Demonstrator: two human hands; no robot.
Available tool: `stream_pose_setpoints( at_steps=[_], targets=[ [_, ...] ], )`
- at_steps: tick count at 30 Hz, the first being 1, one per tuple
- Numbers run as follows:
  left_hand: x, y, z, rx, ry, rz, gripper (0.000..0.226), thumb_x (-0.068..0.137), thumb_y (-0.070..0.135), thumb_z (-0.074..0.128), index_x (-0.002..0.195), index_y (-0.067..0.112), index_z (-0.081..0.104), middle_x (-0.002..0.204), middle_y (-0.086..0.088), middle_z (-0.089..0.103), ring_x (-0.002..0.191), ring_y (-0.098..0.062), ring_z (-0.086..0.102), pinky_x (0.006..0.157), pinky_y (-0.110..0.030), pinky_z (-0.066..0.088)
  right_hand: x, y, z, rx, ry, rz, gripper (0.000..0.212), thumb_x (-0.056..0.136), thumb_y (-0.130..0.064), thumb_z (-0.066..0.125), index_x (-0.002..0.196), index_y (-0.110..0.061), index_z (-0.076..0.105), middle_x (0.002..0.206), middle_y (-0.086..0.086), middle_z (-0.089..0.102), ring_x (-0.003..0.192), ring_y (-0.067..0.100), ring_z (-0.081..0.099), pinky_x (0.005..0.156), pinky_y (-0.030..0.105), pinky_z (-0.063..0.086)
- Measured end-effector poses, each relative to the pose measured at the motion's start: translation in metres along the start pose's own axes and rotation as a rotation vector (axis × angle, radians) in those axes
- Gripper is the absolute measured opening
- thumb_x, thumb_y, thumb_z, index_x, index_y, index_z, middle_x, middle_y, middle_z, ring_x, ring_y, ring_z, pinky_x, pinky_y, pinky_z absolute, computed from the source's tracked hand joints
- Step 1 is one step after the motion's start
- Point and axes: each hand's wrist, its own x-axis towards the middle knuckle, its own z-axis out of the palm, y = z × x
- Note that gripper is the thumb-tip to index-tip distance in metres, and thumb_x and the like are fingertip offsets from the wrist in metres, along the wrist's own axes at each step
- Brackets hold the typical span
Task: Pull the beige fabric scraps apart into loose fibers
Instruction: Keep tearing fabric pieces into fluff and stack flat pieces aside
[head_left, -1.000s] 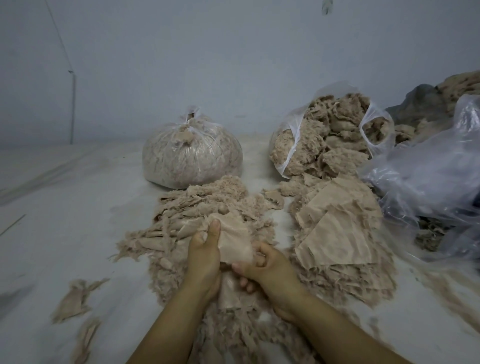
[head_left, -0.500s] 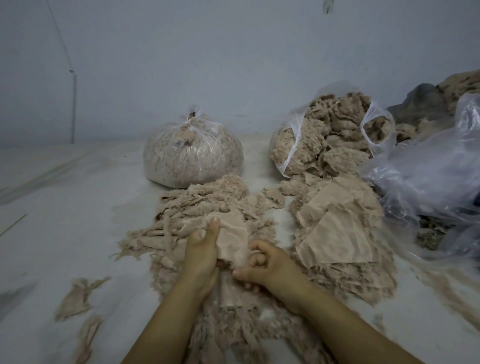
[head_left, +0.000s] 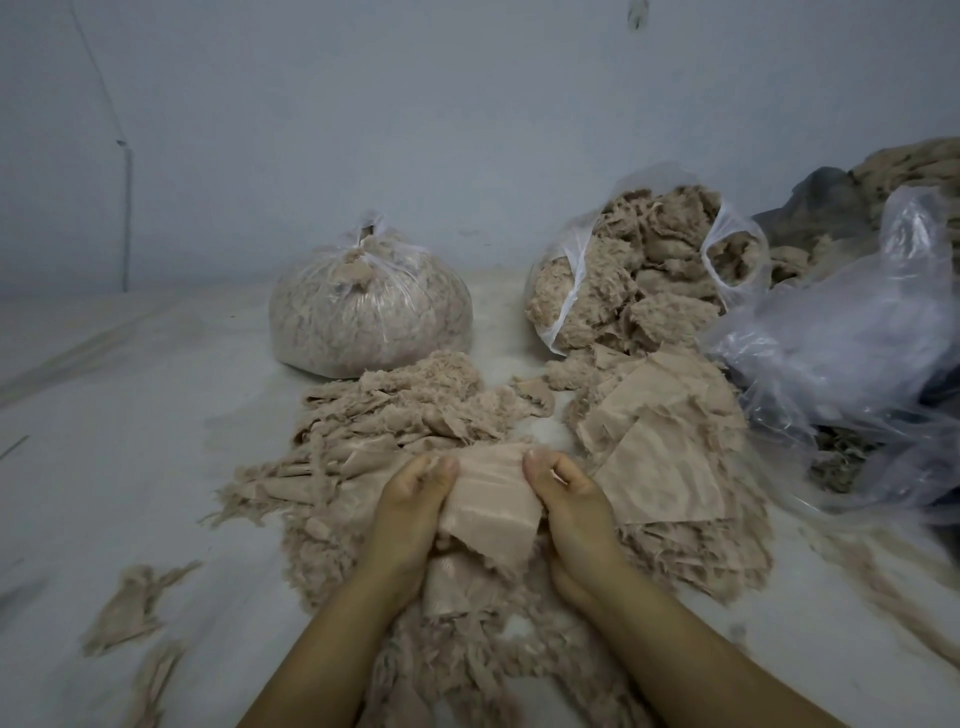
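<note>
A beige fabric scrap (head_left: 491, 501) is stretched between both hands low in the middle of the view. My left hand (head_left: 410, 512) pinches its left edge and my right hand (head_left: 571, 506) pinches its right edge, thumbs on top. Under and around the hands lies a heap of loose beige fibers and torn strips (head_left: 395, 415). To the right sits a stack of flat beige scraps (head_left: 660, 447).
A tied clear bag of fibers (head_left: 369, 312) stands at the back centre, an open bag of fluffy fiber (head_left: 639, 270) to its right. Crumpled clear plastic (head_left: 852, 338) fills the right side. Small torn strips (head_left: 135, 603) lie on the pale surface at the lower left.
My hands have moved apart, the right one shifting right and up, so the scrap now lies spread between them instead of bunched against my left thumb.
</note>
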Motion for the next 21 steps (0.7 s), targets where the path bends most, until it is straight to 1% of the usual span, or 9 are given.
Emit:
stream_pose_setpoints(
  at_steps=[2, 4, 7, 9, 11, 13, 15, 18, 21],
  targets=[
    [0.002, 0.000, -0.001, -0.004, 0.069, 0.015, 0.024, 0.091, 0.031, 0.055, 0.089, 0.011, 0.068, 0.074, -0.006, 0.069, 0.060, -0.017, 0.064, 0.050, -0.022, 0.049, 0.000, 0.001, 0.001, -0.019, 0.021, -0.045, 0.017, 0.091, -0.023, 0.061, 0.081, -0.012, 0.071, 0.086, 0.015, 0.071, 0.079, 0.027, 0.065, 0.077, 0.041, 0.052],
    [0.002, 0.000, -0.001, -0.040, 0.107, 0.001, 0.029, 0.096, 0.023, 0.050, 0.076, 0.009, 0.067, 0.080, -0.008, 0.070, 0.071, -0.020, 0.064, 0.061, -0.023, 0.051, 0.000, 0.001, 0.001, -0.039, 0.058, -0.061, 0.022, 0.093, -0.025, 0.059, 0.079, -0.013, 0.071, 0.083, 0.014, 0.069, 0.077, 0.027, 0.063, 0.075, 0.040, 0.051],
    [-0.002, 0.006, 0.006, -0.132, 0.101, -0.035, 0.045, 0.098, 0.015, 0.045, 0.059, 0.017, 0.066, 0.061, 0.001, 0.065, 0.057, -0.008, 0.062, 0.053, -0.019, 0.049, 0.001, 0.001, 0.002, -0.073, 0.097, -0.084, 0.029, 0.096, -0.024, 0.056, 0.083, 0.001, 0.062, 0.081, 0.015, 0.059, 0.078, 0.026, 0.054, 0.073, 0.041, 0.045],
    [-0.005, 0.011, 0.011, -0.125, 0.080, -0.039, 0.041, 0.099, 0.015, 0.043, 0.065, 0.015, 0.066, 0.056, 0.002, 0.063, 0.048, -0.007, 0.059, 0.044, -0.017, 0.046, 0.002, -0.002, 0.003, -0.138, 0.147, -0.149, 0.024, 0.097, -0.023, 0.054, 0.080, -0.008, 0.063, 0.077, 0.009, 0.059, 0.075, 0.021, 0.053, 0.071, 0.037, 0.045],
    [-0.007, 0.014, 0.014, -0.008, 0.079, -0.006, 0.031, 0.099, 0.022, 0.046, 0.078, 0.006, 0.062, 0.055, -0.001, 0.057, 0.043, -0.008, 0.052, 0.039, -0.017, 0.041, 0.002, -0.009, 0.003, -0.257, 0.190, -0.276, 0.022, 0.097, -0.022, 0.052, 0.079, -0.016, 0.061, 0.069, -0.001, 0.056, 0.066, 0.009, 0.050, 0.062, 0.024, 0.043],
    [-0.004, 0.017, 0.015, 0.119, 0.131, 0.047, 0.031, 0.098, 0.023, 0.048, 0.084, -0.002, 0.060, 0.059, -0.003, 0.054, 0.048, -0.009, 0.049, 0.045, -0.020, 0.040, 0.003, -0.020, 0.003, -0.347, 0.186, -0.391, 0.021, 0.097, -0.022, 0.052, 0.079, -0.016, 0.061, 0.063, -0.009, 0.052, 0.056, 0.001, 0.044, 0.054, 0.015, 0.039],
    [0.002, 0.022, 0.014, 0.191, 0.176, 0.090, 0.032, 0.099, 0.021, 0.046, 0.081, -0.005, 0.056, 0.054, -0.002, 0.046, 0.044, -0.009, 0.041, 0.044, -0.020, 0.034, 0.007, -0.033, -0.002, -0.401, 0.184, -0.443, 0.020, 0.097, -0.022, 0.053, 0.079, -0.017, 0.061, 0.059, -0.014, 0.051, 0.055, -0.002, 0.043, 0.053, 0.014, 0.037],
    [0.007, 0.024, 0.008, 0.136, 0.187, 0.085, 0.030, 0.100, 0.022, 0.044, 0.077, 0.005, 0.052, 0.044, 0.002, 0.032, 0.035, -0.007, 0.025, 0.035, -0.016, 0.020, 0.017, -0.053, -0.022, -0.472, 0.217, -0.451, 0.018, 0.095, -0.023, 0.056, 0.080, -0.018, 0.064, 0.065, -0.009, 0.058, 0.060, 0.004, 0.048, 0.058, 0.020, 0.041],
    [0.011, 0.019, 0.002, 0.124, 0.177, 0.010, 0.030, 0.100, 0.027, 0.044, 0.079, 0.008, 0.052, 0.046, 0.002, 0.034, 0.037, -0.009, 0.026, 0.037, -0.017, 0.019, 0.027, -0.072, -0.047, -0.627, 0.254, -0.396, 0.016, 0.093, -0.029, 0.059, 0.081, -0.023, 0.067, 0.075, -0.007, 0.066, 0.069, 0.008, 0.057, 0.060, 0.019, 0.043]
  ],
)
